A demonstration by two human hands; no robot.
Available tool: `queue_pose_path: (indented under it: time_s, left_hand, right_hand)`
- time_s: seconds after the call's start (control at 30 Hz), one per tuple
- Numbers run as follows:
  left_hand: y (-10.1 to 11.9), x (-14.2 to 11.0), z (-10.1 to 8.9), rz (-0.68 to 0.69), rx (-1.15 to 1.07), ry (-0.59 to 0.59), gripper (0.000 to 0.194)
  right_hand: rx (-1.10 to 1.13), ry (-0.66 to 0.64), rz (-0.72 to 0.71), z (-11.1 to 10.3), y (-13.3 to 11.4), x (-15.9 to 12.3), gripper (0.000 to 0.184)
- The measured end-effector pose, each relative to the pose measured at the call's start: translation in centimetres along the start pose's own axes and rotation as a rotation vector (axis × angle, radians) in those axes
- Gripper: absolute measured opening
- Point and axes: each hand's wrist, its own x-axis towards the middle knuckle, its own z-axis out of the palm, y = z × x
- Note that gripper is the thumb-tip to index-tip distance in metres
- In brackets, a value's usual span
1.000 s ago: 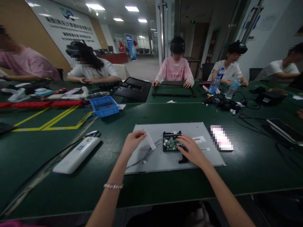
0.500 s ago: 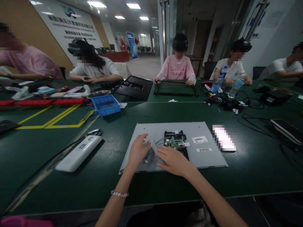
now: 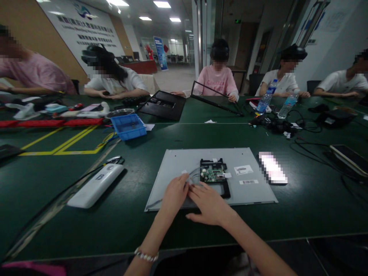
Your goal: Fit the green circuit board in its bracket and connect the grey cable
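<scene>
A grey metal-backed display panel (image 3: 172,165) lies flat on the table before me. Fixed to its middle is a black bracket (image 3: 227,189) carrying a green circuit board (image 3: 212,176), and thin grey cables (image 3: 194,172) run left from it. My left hand (image 3: 176,193) is over the panel's left half, its fingers drawn together at a small whitish strip of tape (image 3: 184,173) beside the cables. My right hand (image 3: 209,203) lies palm down with fingers stretched and thumb apart, its fingertips against the left hand's. What is under the fingertips is hidden.
A white power bank (image 3: 97,186) with a cable is to the left, a lit phone (image 3: 272,168) right of the panel. Farther off are a blue bin (image 3: 129,128), a black cover (image 3: 162,107) and bottles (image 3: 267,96). Across the table a person holds a black frame (image 3: 214,103).
Both hands have come closer together and nearer to me; my left fingers have closed in, and the tape strip is now mostly covered. Opposite, the person has tilted the black frame up.
</scene>
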Motion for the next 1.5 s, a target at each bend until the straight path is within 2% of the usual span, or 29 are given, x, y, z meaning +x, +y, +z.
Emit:
queue_pose_path:
  time_s: [0.17,0.27,0.33,0.4,0.5,0.63,0.93,1.17,1.33,1.5]
  left_hand:
    - [0.3,-0.2,0.1,-0.002,0.017,0.007,0.033]
    - [0.3,-0.5,0.2,0.016,-0.008,0.03,0.037]
    - [0.2,-0.8,0.2,0.028,-0.044,0.046,0.042]
    - [0.2,-1.0,0.2,0.041,-0.077,0.068,0.044]
    - [0.2,-1.1,0.1,0.057,-0.108,0.089,0.045]
    - [0.1,-0.9,0.2,0.041,-0.144,0.086,0.045]
    - [-0.1,-1.0,0.1,0.028,-0.179,0.093,0.054]
    - [-0.2,-0.8,-0.1,0.048,-0.182,0.119,0.057]
    - [-0.2,-0.6,-0.5,0.085,-0.185,0.181,0.048]
    - [0.3,-0.9,-1.3,0.189,-0.179,0.177,0.039]
  right_hand:
    - [0.017,0.029,0.083,1.0,-1.9,-1.2,0.083]
    - [0.029,0.025,0.086,0.3,-2.2,-1.4,0.067]
    - [0.033,0.029,0.071,-1.1,-1.3,-1.5,0.049]
    - [0.014,0.072,0.102,-2.7,0.4,-1.7,0.041]
    - [-0.036,0.128,0.215,-4.4,3.9,-2.1,0.05]
    - [-0.077,0.048,0.273,-4.7,7.0,-2.7,0.054]
    - [-0.127,0.064,0.351,-4.1,6.8,-3.3,0.047]
    - [-0.129,0.095,0.315,-4.7,7.1,-3.1,0.043]
    - [-0.127,0.132,0.358,-6.1,10.0,-2.1,0.036]
    - [-0.219,0.008,0.324,-6.5,13.1,0.5,0.026]
